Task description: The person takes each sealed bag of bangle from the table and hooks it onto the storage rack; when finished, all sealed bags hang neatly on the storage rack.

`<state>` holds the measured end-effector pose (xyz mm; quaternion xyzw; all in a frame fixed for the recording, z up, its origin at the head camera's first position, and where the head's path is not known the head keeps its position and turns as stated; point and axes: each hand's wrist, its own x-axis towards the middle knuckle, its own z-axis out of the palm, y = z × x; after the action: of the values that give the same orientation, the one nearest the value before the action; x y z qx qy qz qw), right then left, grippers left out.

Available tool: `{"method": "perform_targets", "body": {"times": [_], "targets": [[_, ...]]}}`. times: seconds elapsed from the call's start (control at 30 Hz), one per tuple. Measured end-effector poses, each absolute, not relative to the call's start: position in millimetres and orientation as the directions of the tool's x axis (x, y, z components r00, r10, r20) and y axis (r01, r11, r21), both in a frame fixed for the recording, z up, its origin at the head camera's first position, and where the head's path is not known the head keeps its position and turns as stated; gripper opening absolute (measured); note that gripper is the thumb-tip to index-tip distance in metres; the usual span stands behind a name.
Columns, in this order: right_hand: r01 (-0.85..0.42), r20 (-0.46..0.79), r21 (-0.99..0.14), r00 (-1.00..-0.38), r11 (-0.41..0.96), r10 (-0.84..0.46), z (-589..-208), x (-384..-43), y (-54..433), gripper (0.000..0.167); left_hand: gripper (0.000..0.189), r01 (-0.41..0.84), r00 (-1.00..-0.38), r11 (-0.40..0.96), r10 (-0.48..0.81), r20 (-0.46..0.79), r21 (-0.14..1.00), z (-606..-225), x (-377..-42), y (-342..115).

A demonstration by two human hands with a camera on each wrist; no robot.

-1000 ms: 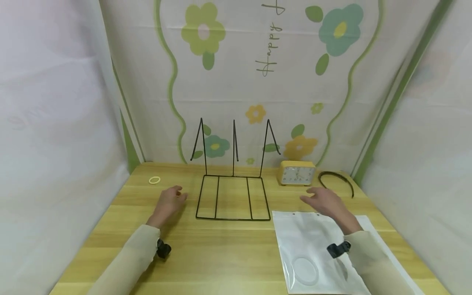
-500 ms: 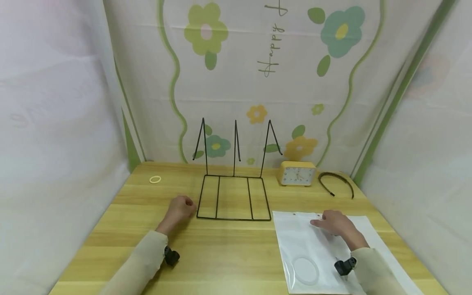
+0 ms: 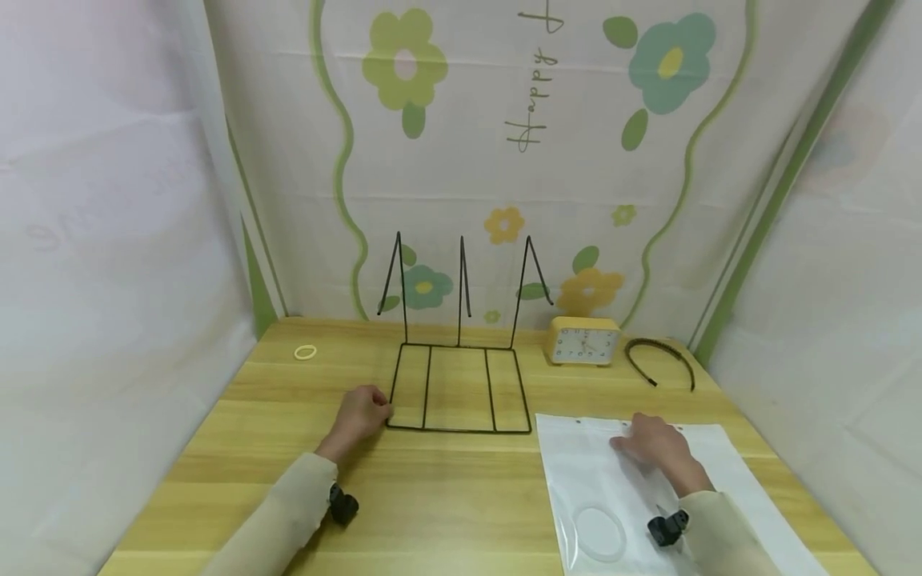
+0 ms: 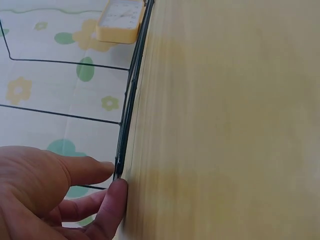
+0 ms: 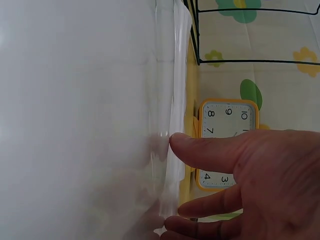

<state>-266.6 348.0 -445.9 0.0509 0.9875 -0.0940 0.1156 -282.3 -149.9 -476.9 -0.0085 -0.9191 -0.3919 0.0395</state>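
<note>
A black wire rack with three upright prongs stands mid-table. My left hand is at its near left corner. In the left wrist view, thumb and forefinger pinch the rack's dark wire. On the right lies a flat white plastic bag with small holes along its far edge and a round ring outline near the front. Over the bag's far part is my right hand. Thumb and fingers touch the bag, spread apart; some fingertips are hidden.
Behind the bag stands a yellow alarm clock, with a dark braided headband to its right. A small pale yellow ring lies at the back left. White fabric walls with printed flowers enclose the wooden table.
My left hand has moved right and nearer to me, onto the rack's corner. My right hand has come down and back from near the clock onto the bag.
</note>
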Motion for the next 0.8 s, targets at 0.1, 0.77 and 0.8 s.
{"method": "perform_targets", "body": {"times": [0.1, 0.77, 0.8], "targets": [[0.112, -0.225, -0.182, -0.972, 0.977, 0.070, -448.3, -264.6, 346.1, 0.057, 0.009, 0.045, -0.997, 0.695, -0.019, 0.080, 0.718, -477.1, -281.4, -147.6], [0.107, -0.134, -0.268, -0.988, 0.957, 0.073, -458.9, -265.9, 338.0, 0.056, 0.019, 0.008, -0.999, 0.685, -0.026, 0.035, 0.729, -480.1, -281.8, -145.7], [0.109, -0.129, -0.288, -0.989, 0.951, 0.074, -459.0, -267.1, 338.3, 0.053, 0.019, 0.010, -0.999, 0.686, -0.026, 0.037, 0.727, -480.1, -282.0, -145.8]]}}
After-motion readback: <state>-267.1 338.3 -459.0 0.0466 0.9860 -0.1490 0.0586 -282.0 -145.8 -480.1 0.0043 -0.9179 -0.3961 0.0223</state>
